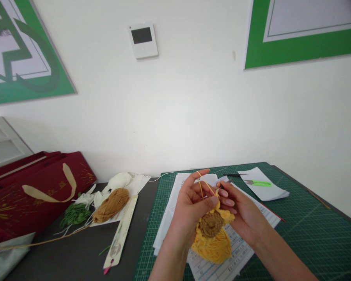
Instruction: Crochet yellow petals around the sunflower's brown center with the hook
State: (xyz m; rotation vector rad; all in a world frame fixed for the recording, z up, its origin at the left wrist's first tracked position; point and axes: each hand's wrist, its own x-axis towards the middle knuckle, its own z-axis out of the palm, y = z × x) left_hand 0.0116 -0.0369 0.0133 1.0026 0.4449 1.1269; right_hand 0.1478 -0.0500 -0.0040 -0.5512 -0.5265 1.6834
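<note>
My left hand (pixel 190 208) holds a yellow crocheted piece (pixel 211 244) with a round brown centre (pixel 210 224), and a yellow yarn strand (pixel 205 182) runs over its raised fingers. My right hand (pixel 240 210) is close beside it, its fingertips pinching a thin metal crochet hook (pixel 226 183), which is mostly hidden by the fingers. The crocheted piece hangs below both hands, above papers (pixel 236 249) lying on a green cutting mat (pixel 312 238).
Green-handled snips (pixel 259 183) and a dark slim tool (pixel 232 175) lie at the mat's far edge. Left of the mat, a brown yarn ball (pixel 111 205), white yarn (pixel 118 181), green yarn (pixel 75 214) and a long cream card (pixel 119 234) rest on a dark table, near a dark red bag (pixel 46 187).
</note>
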